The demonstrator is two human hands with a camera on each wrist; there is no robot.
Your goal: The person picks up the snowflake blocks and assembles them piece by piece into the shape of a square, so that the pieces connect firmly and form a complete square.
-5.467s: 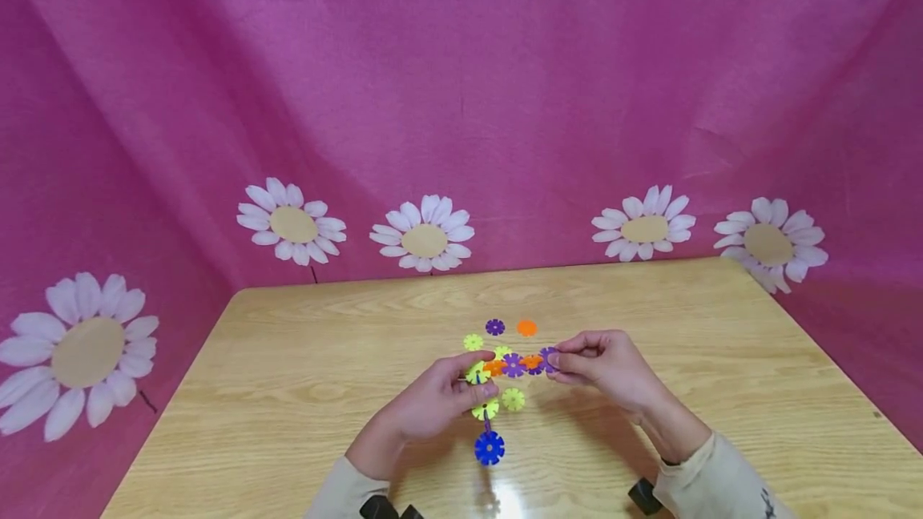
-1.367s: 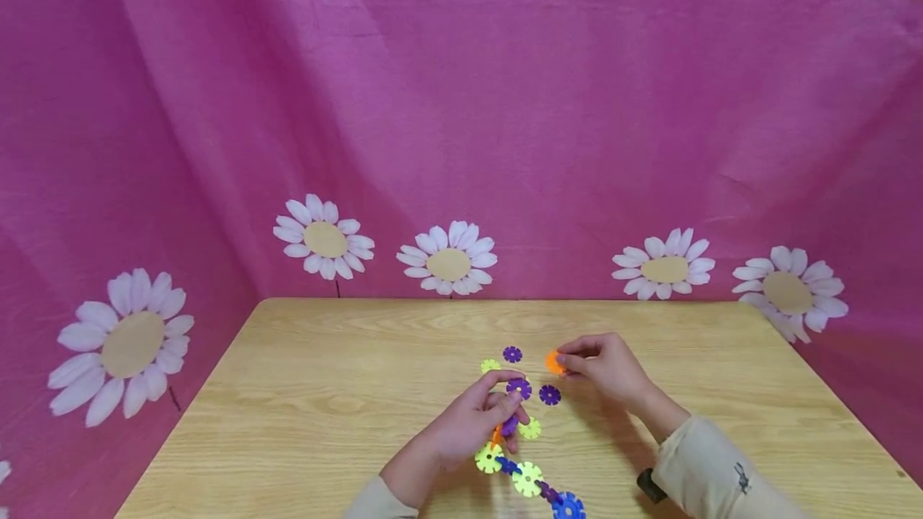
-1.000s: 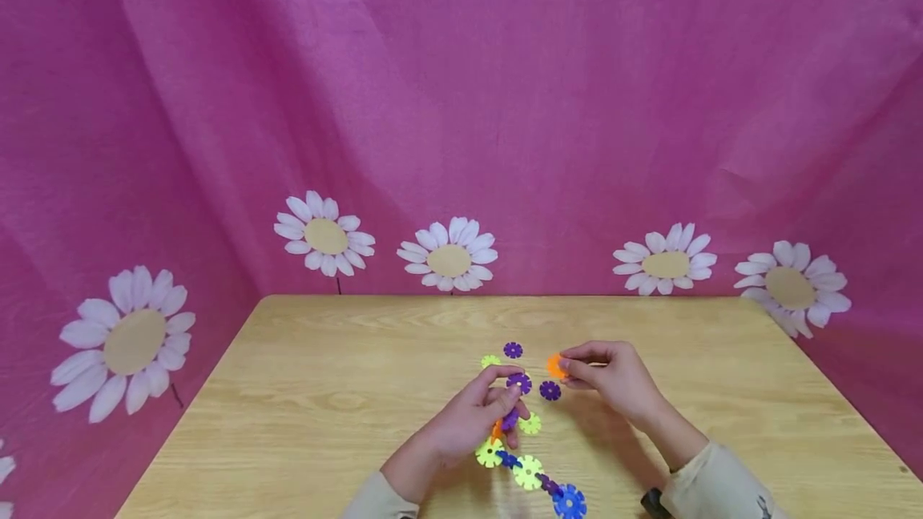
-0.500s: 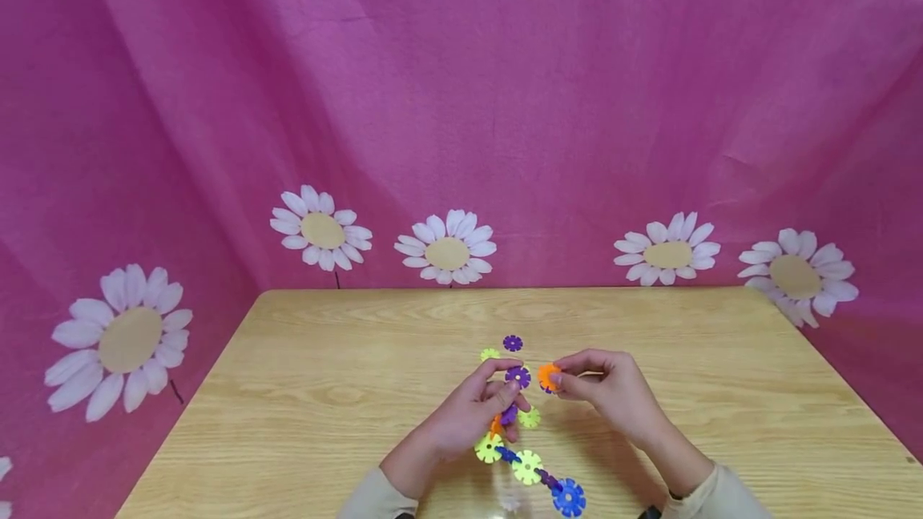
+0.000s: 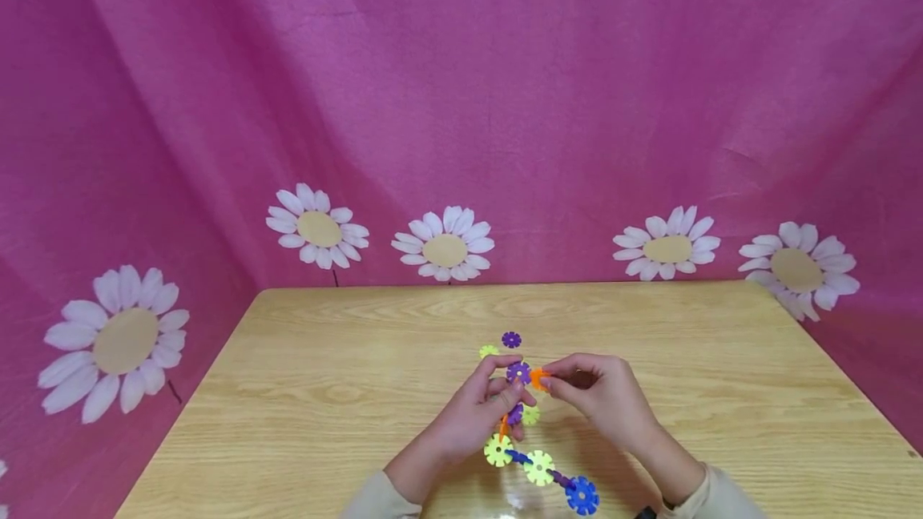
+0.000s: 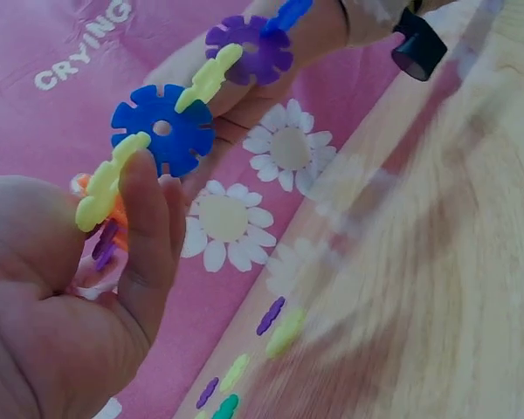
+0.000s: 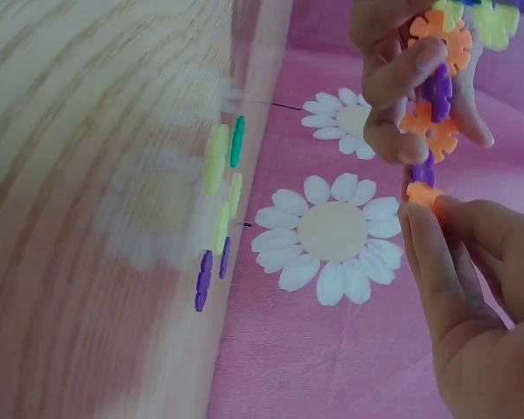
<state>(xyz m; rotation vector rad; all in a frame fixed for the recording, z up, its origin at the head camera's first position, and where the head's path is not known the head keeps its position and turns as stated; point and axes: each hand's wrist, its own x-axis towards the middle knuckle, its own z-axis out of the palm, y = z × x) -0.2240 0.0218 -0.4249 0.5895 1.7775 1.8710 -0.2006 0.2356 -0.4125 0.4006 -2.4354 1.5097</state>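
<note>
My left hand grips a chain of slotted plastic building discs, yellow, blue, purple and orange, above the table. Its lower part trails to the right, past a yellow disc to a blue end disc. At the upper end, a purple disc stands between the left thumb and forefinger. My right hand pinches an orange disc right at that purple disc's edge. In the right wrist view this orange disc lines up with the chain's end, partly covered by the fingertips.
Loose discs lie on the wooden table beyond and under the hands: a purple one, yellow ones and, in the right wrist view, a green one. A pink curtain with white flowers hangs behind and at the sides.
My right hand let go of the chain, took the orange disc from the table and brought it left to the purple end disc. The chain's blue end swung right in the left hand's grip.
</note>
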